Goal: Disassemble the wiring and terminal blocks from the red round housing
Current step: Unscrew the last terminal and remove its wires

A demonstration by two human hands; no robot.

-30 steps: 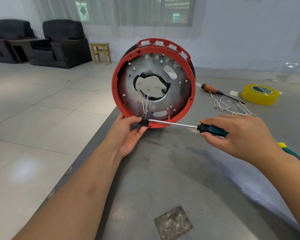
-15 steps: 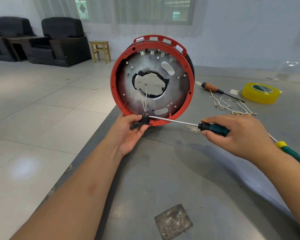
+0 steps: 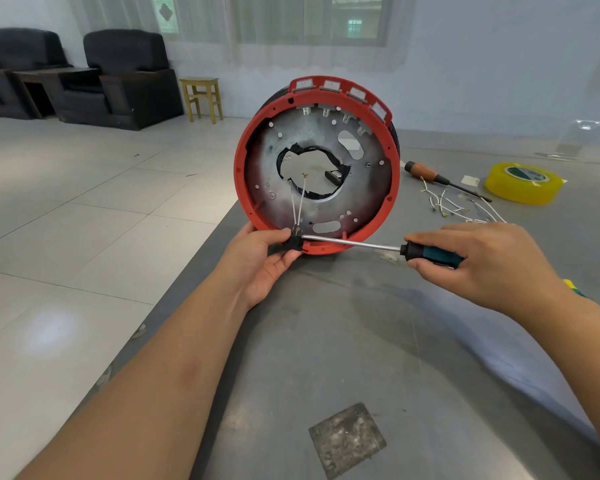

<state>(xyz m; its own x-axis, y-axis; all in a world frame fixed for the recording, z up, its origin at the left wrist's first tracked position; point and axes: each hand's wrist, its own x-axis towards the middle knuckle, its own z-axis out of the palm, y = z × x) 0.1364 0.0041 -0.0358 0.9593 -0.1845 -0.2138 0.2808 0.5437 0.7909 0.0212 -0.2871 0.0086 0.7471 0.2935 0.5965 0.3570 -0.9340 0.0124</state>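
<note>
While the red round housing stood on edge on the grey table, the left hand pinched its black terminal block, and the right hand gripped a screwdriver whose tip met that block

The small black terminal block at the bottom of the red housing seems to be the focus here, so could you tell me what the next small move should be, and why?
Probably turn the screwdriver to loosen the black terminal block. The right hand grips its teal handle, the tip sits at the block, the left hand pinches the block against the red housing rim, and two thin wires still run up from it.
</note>
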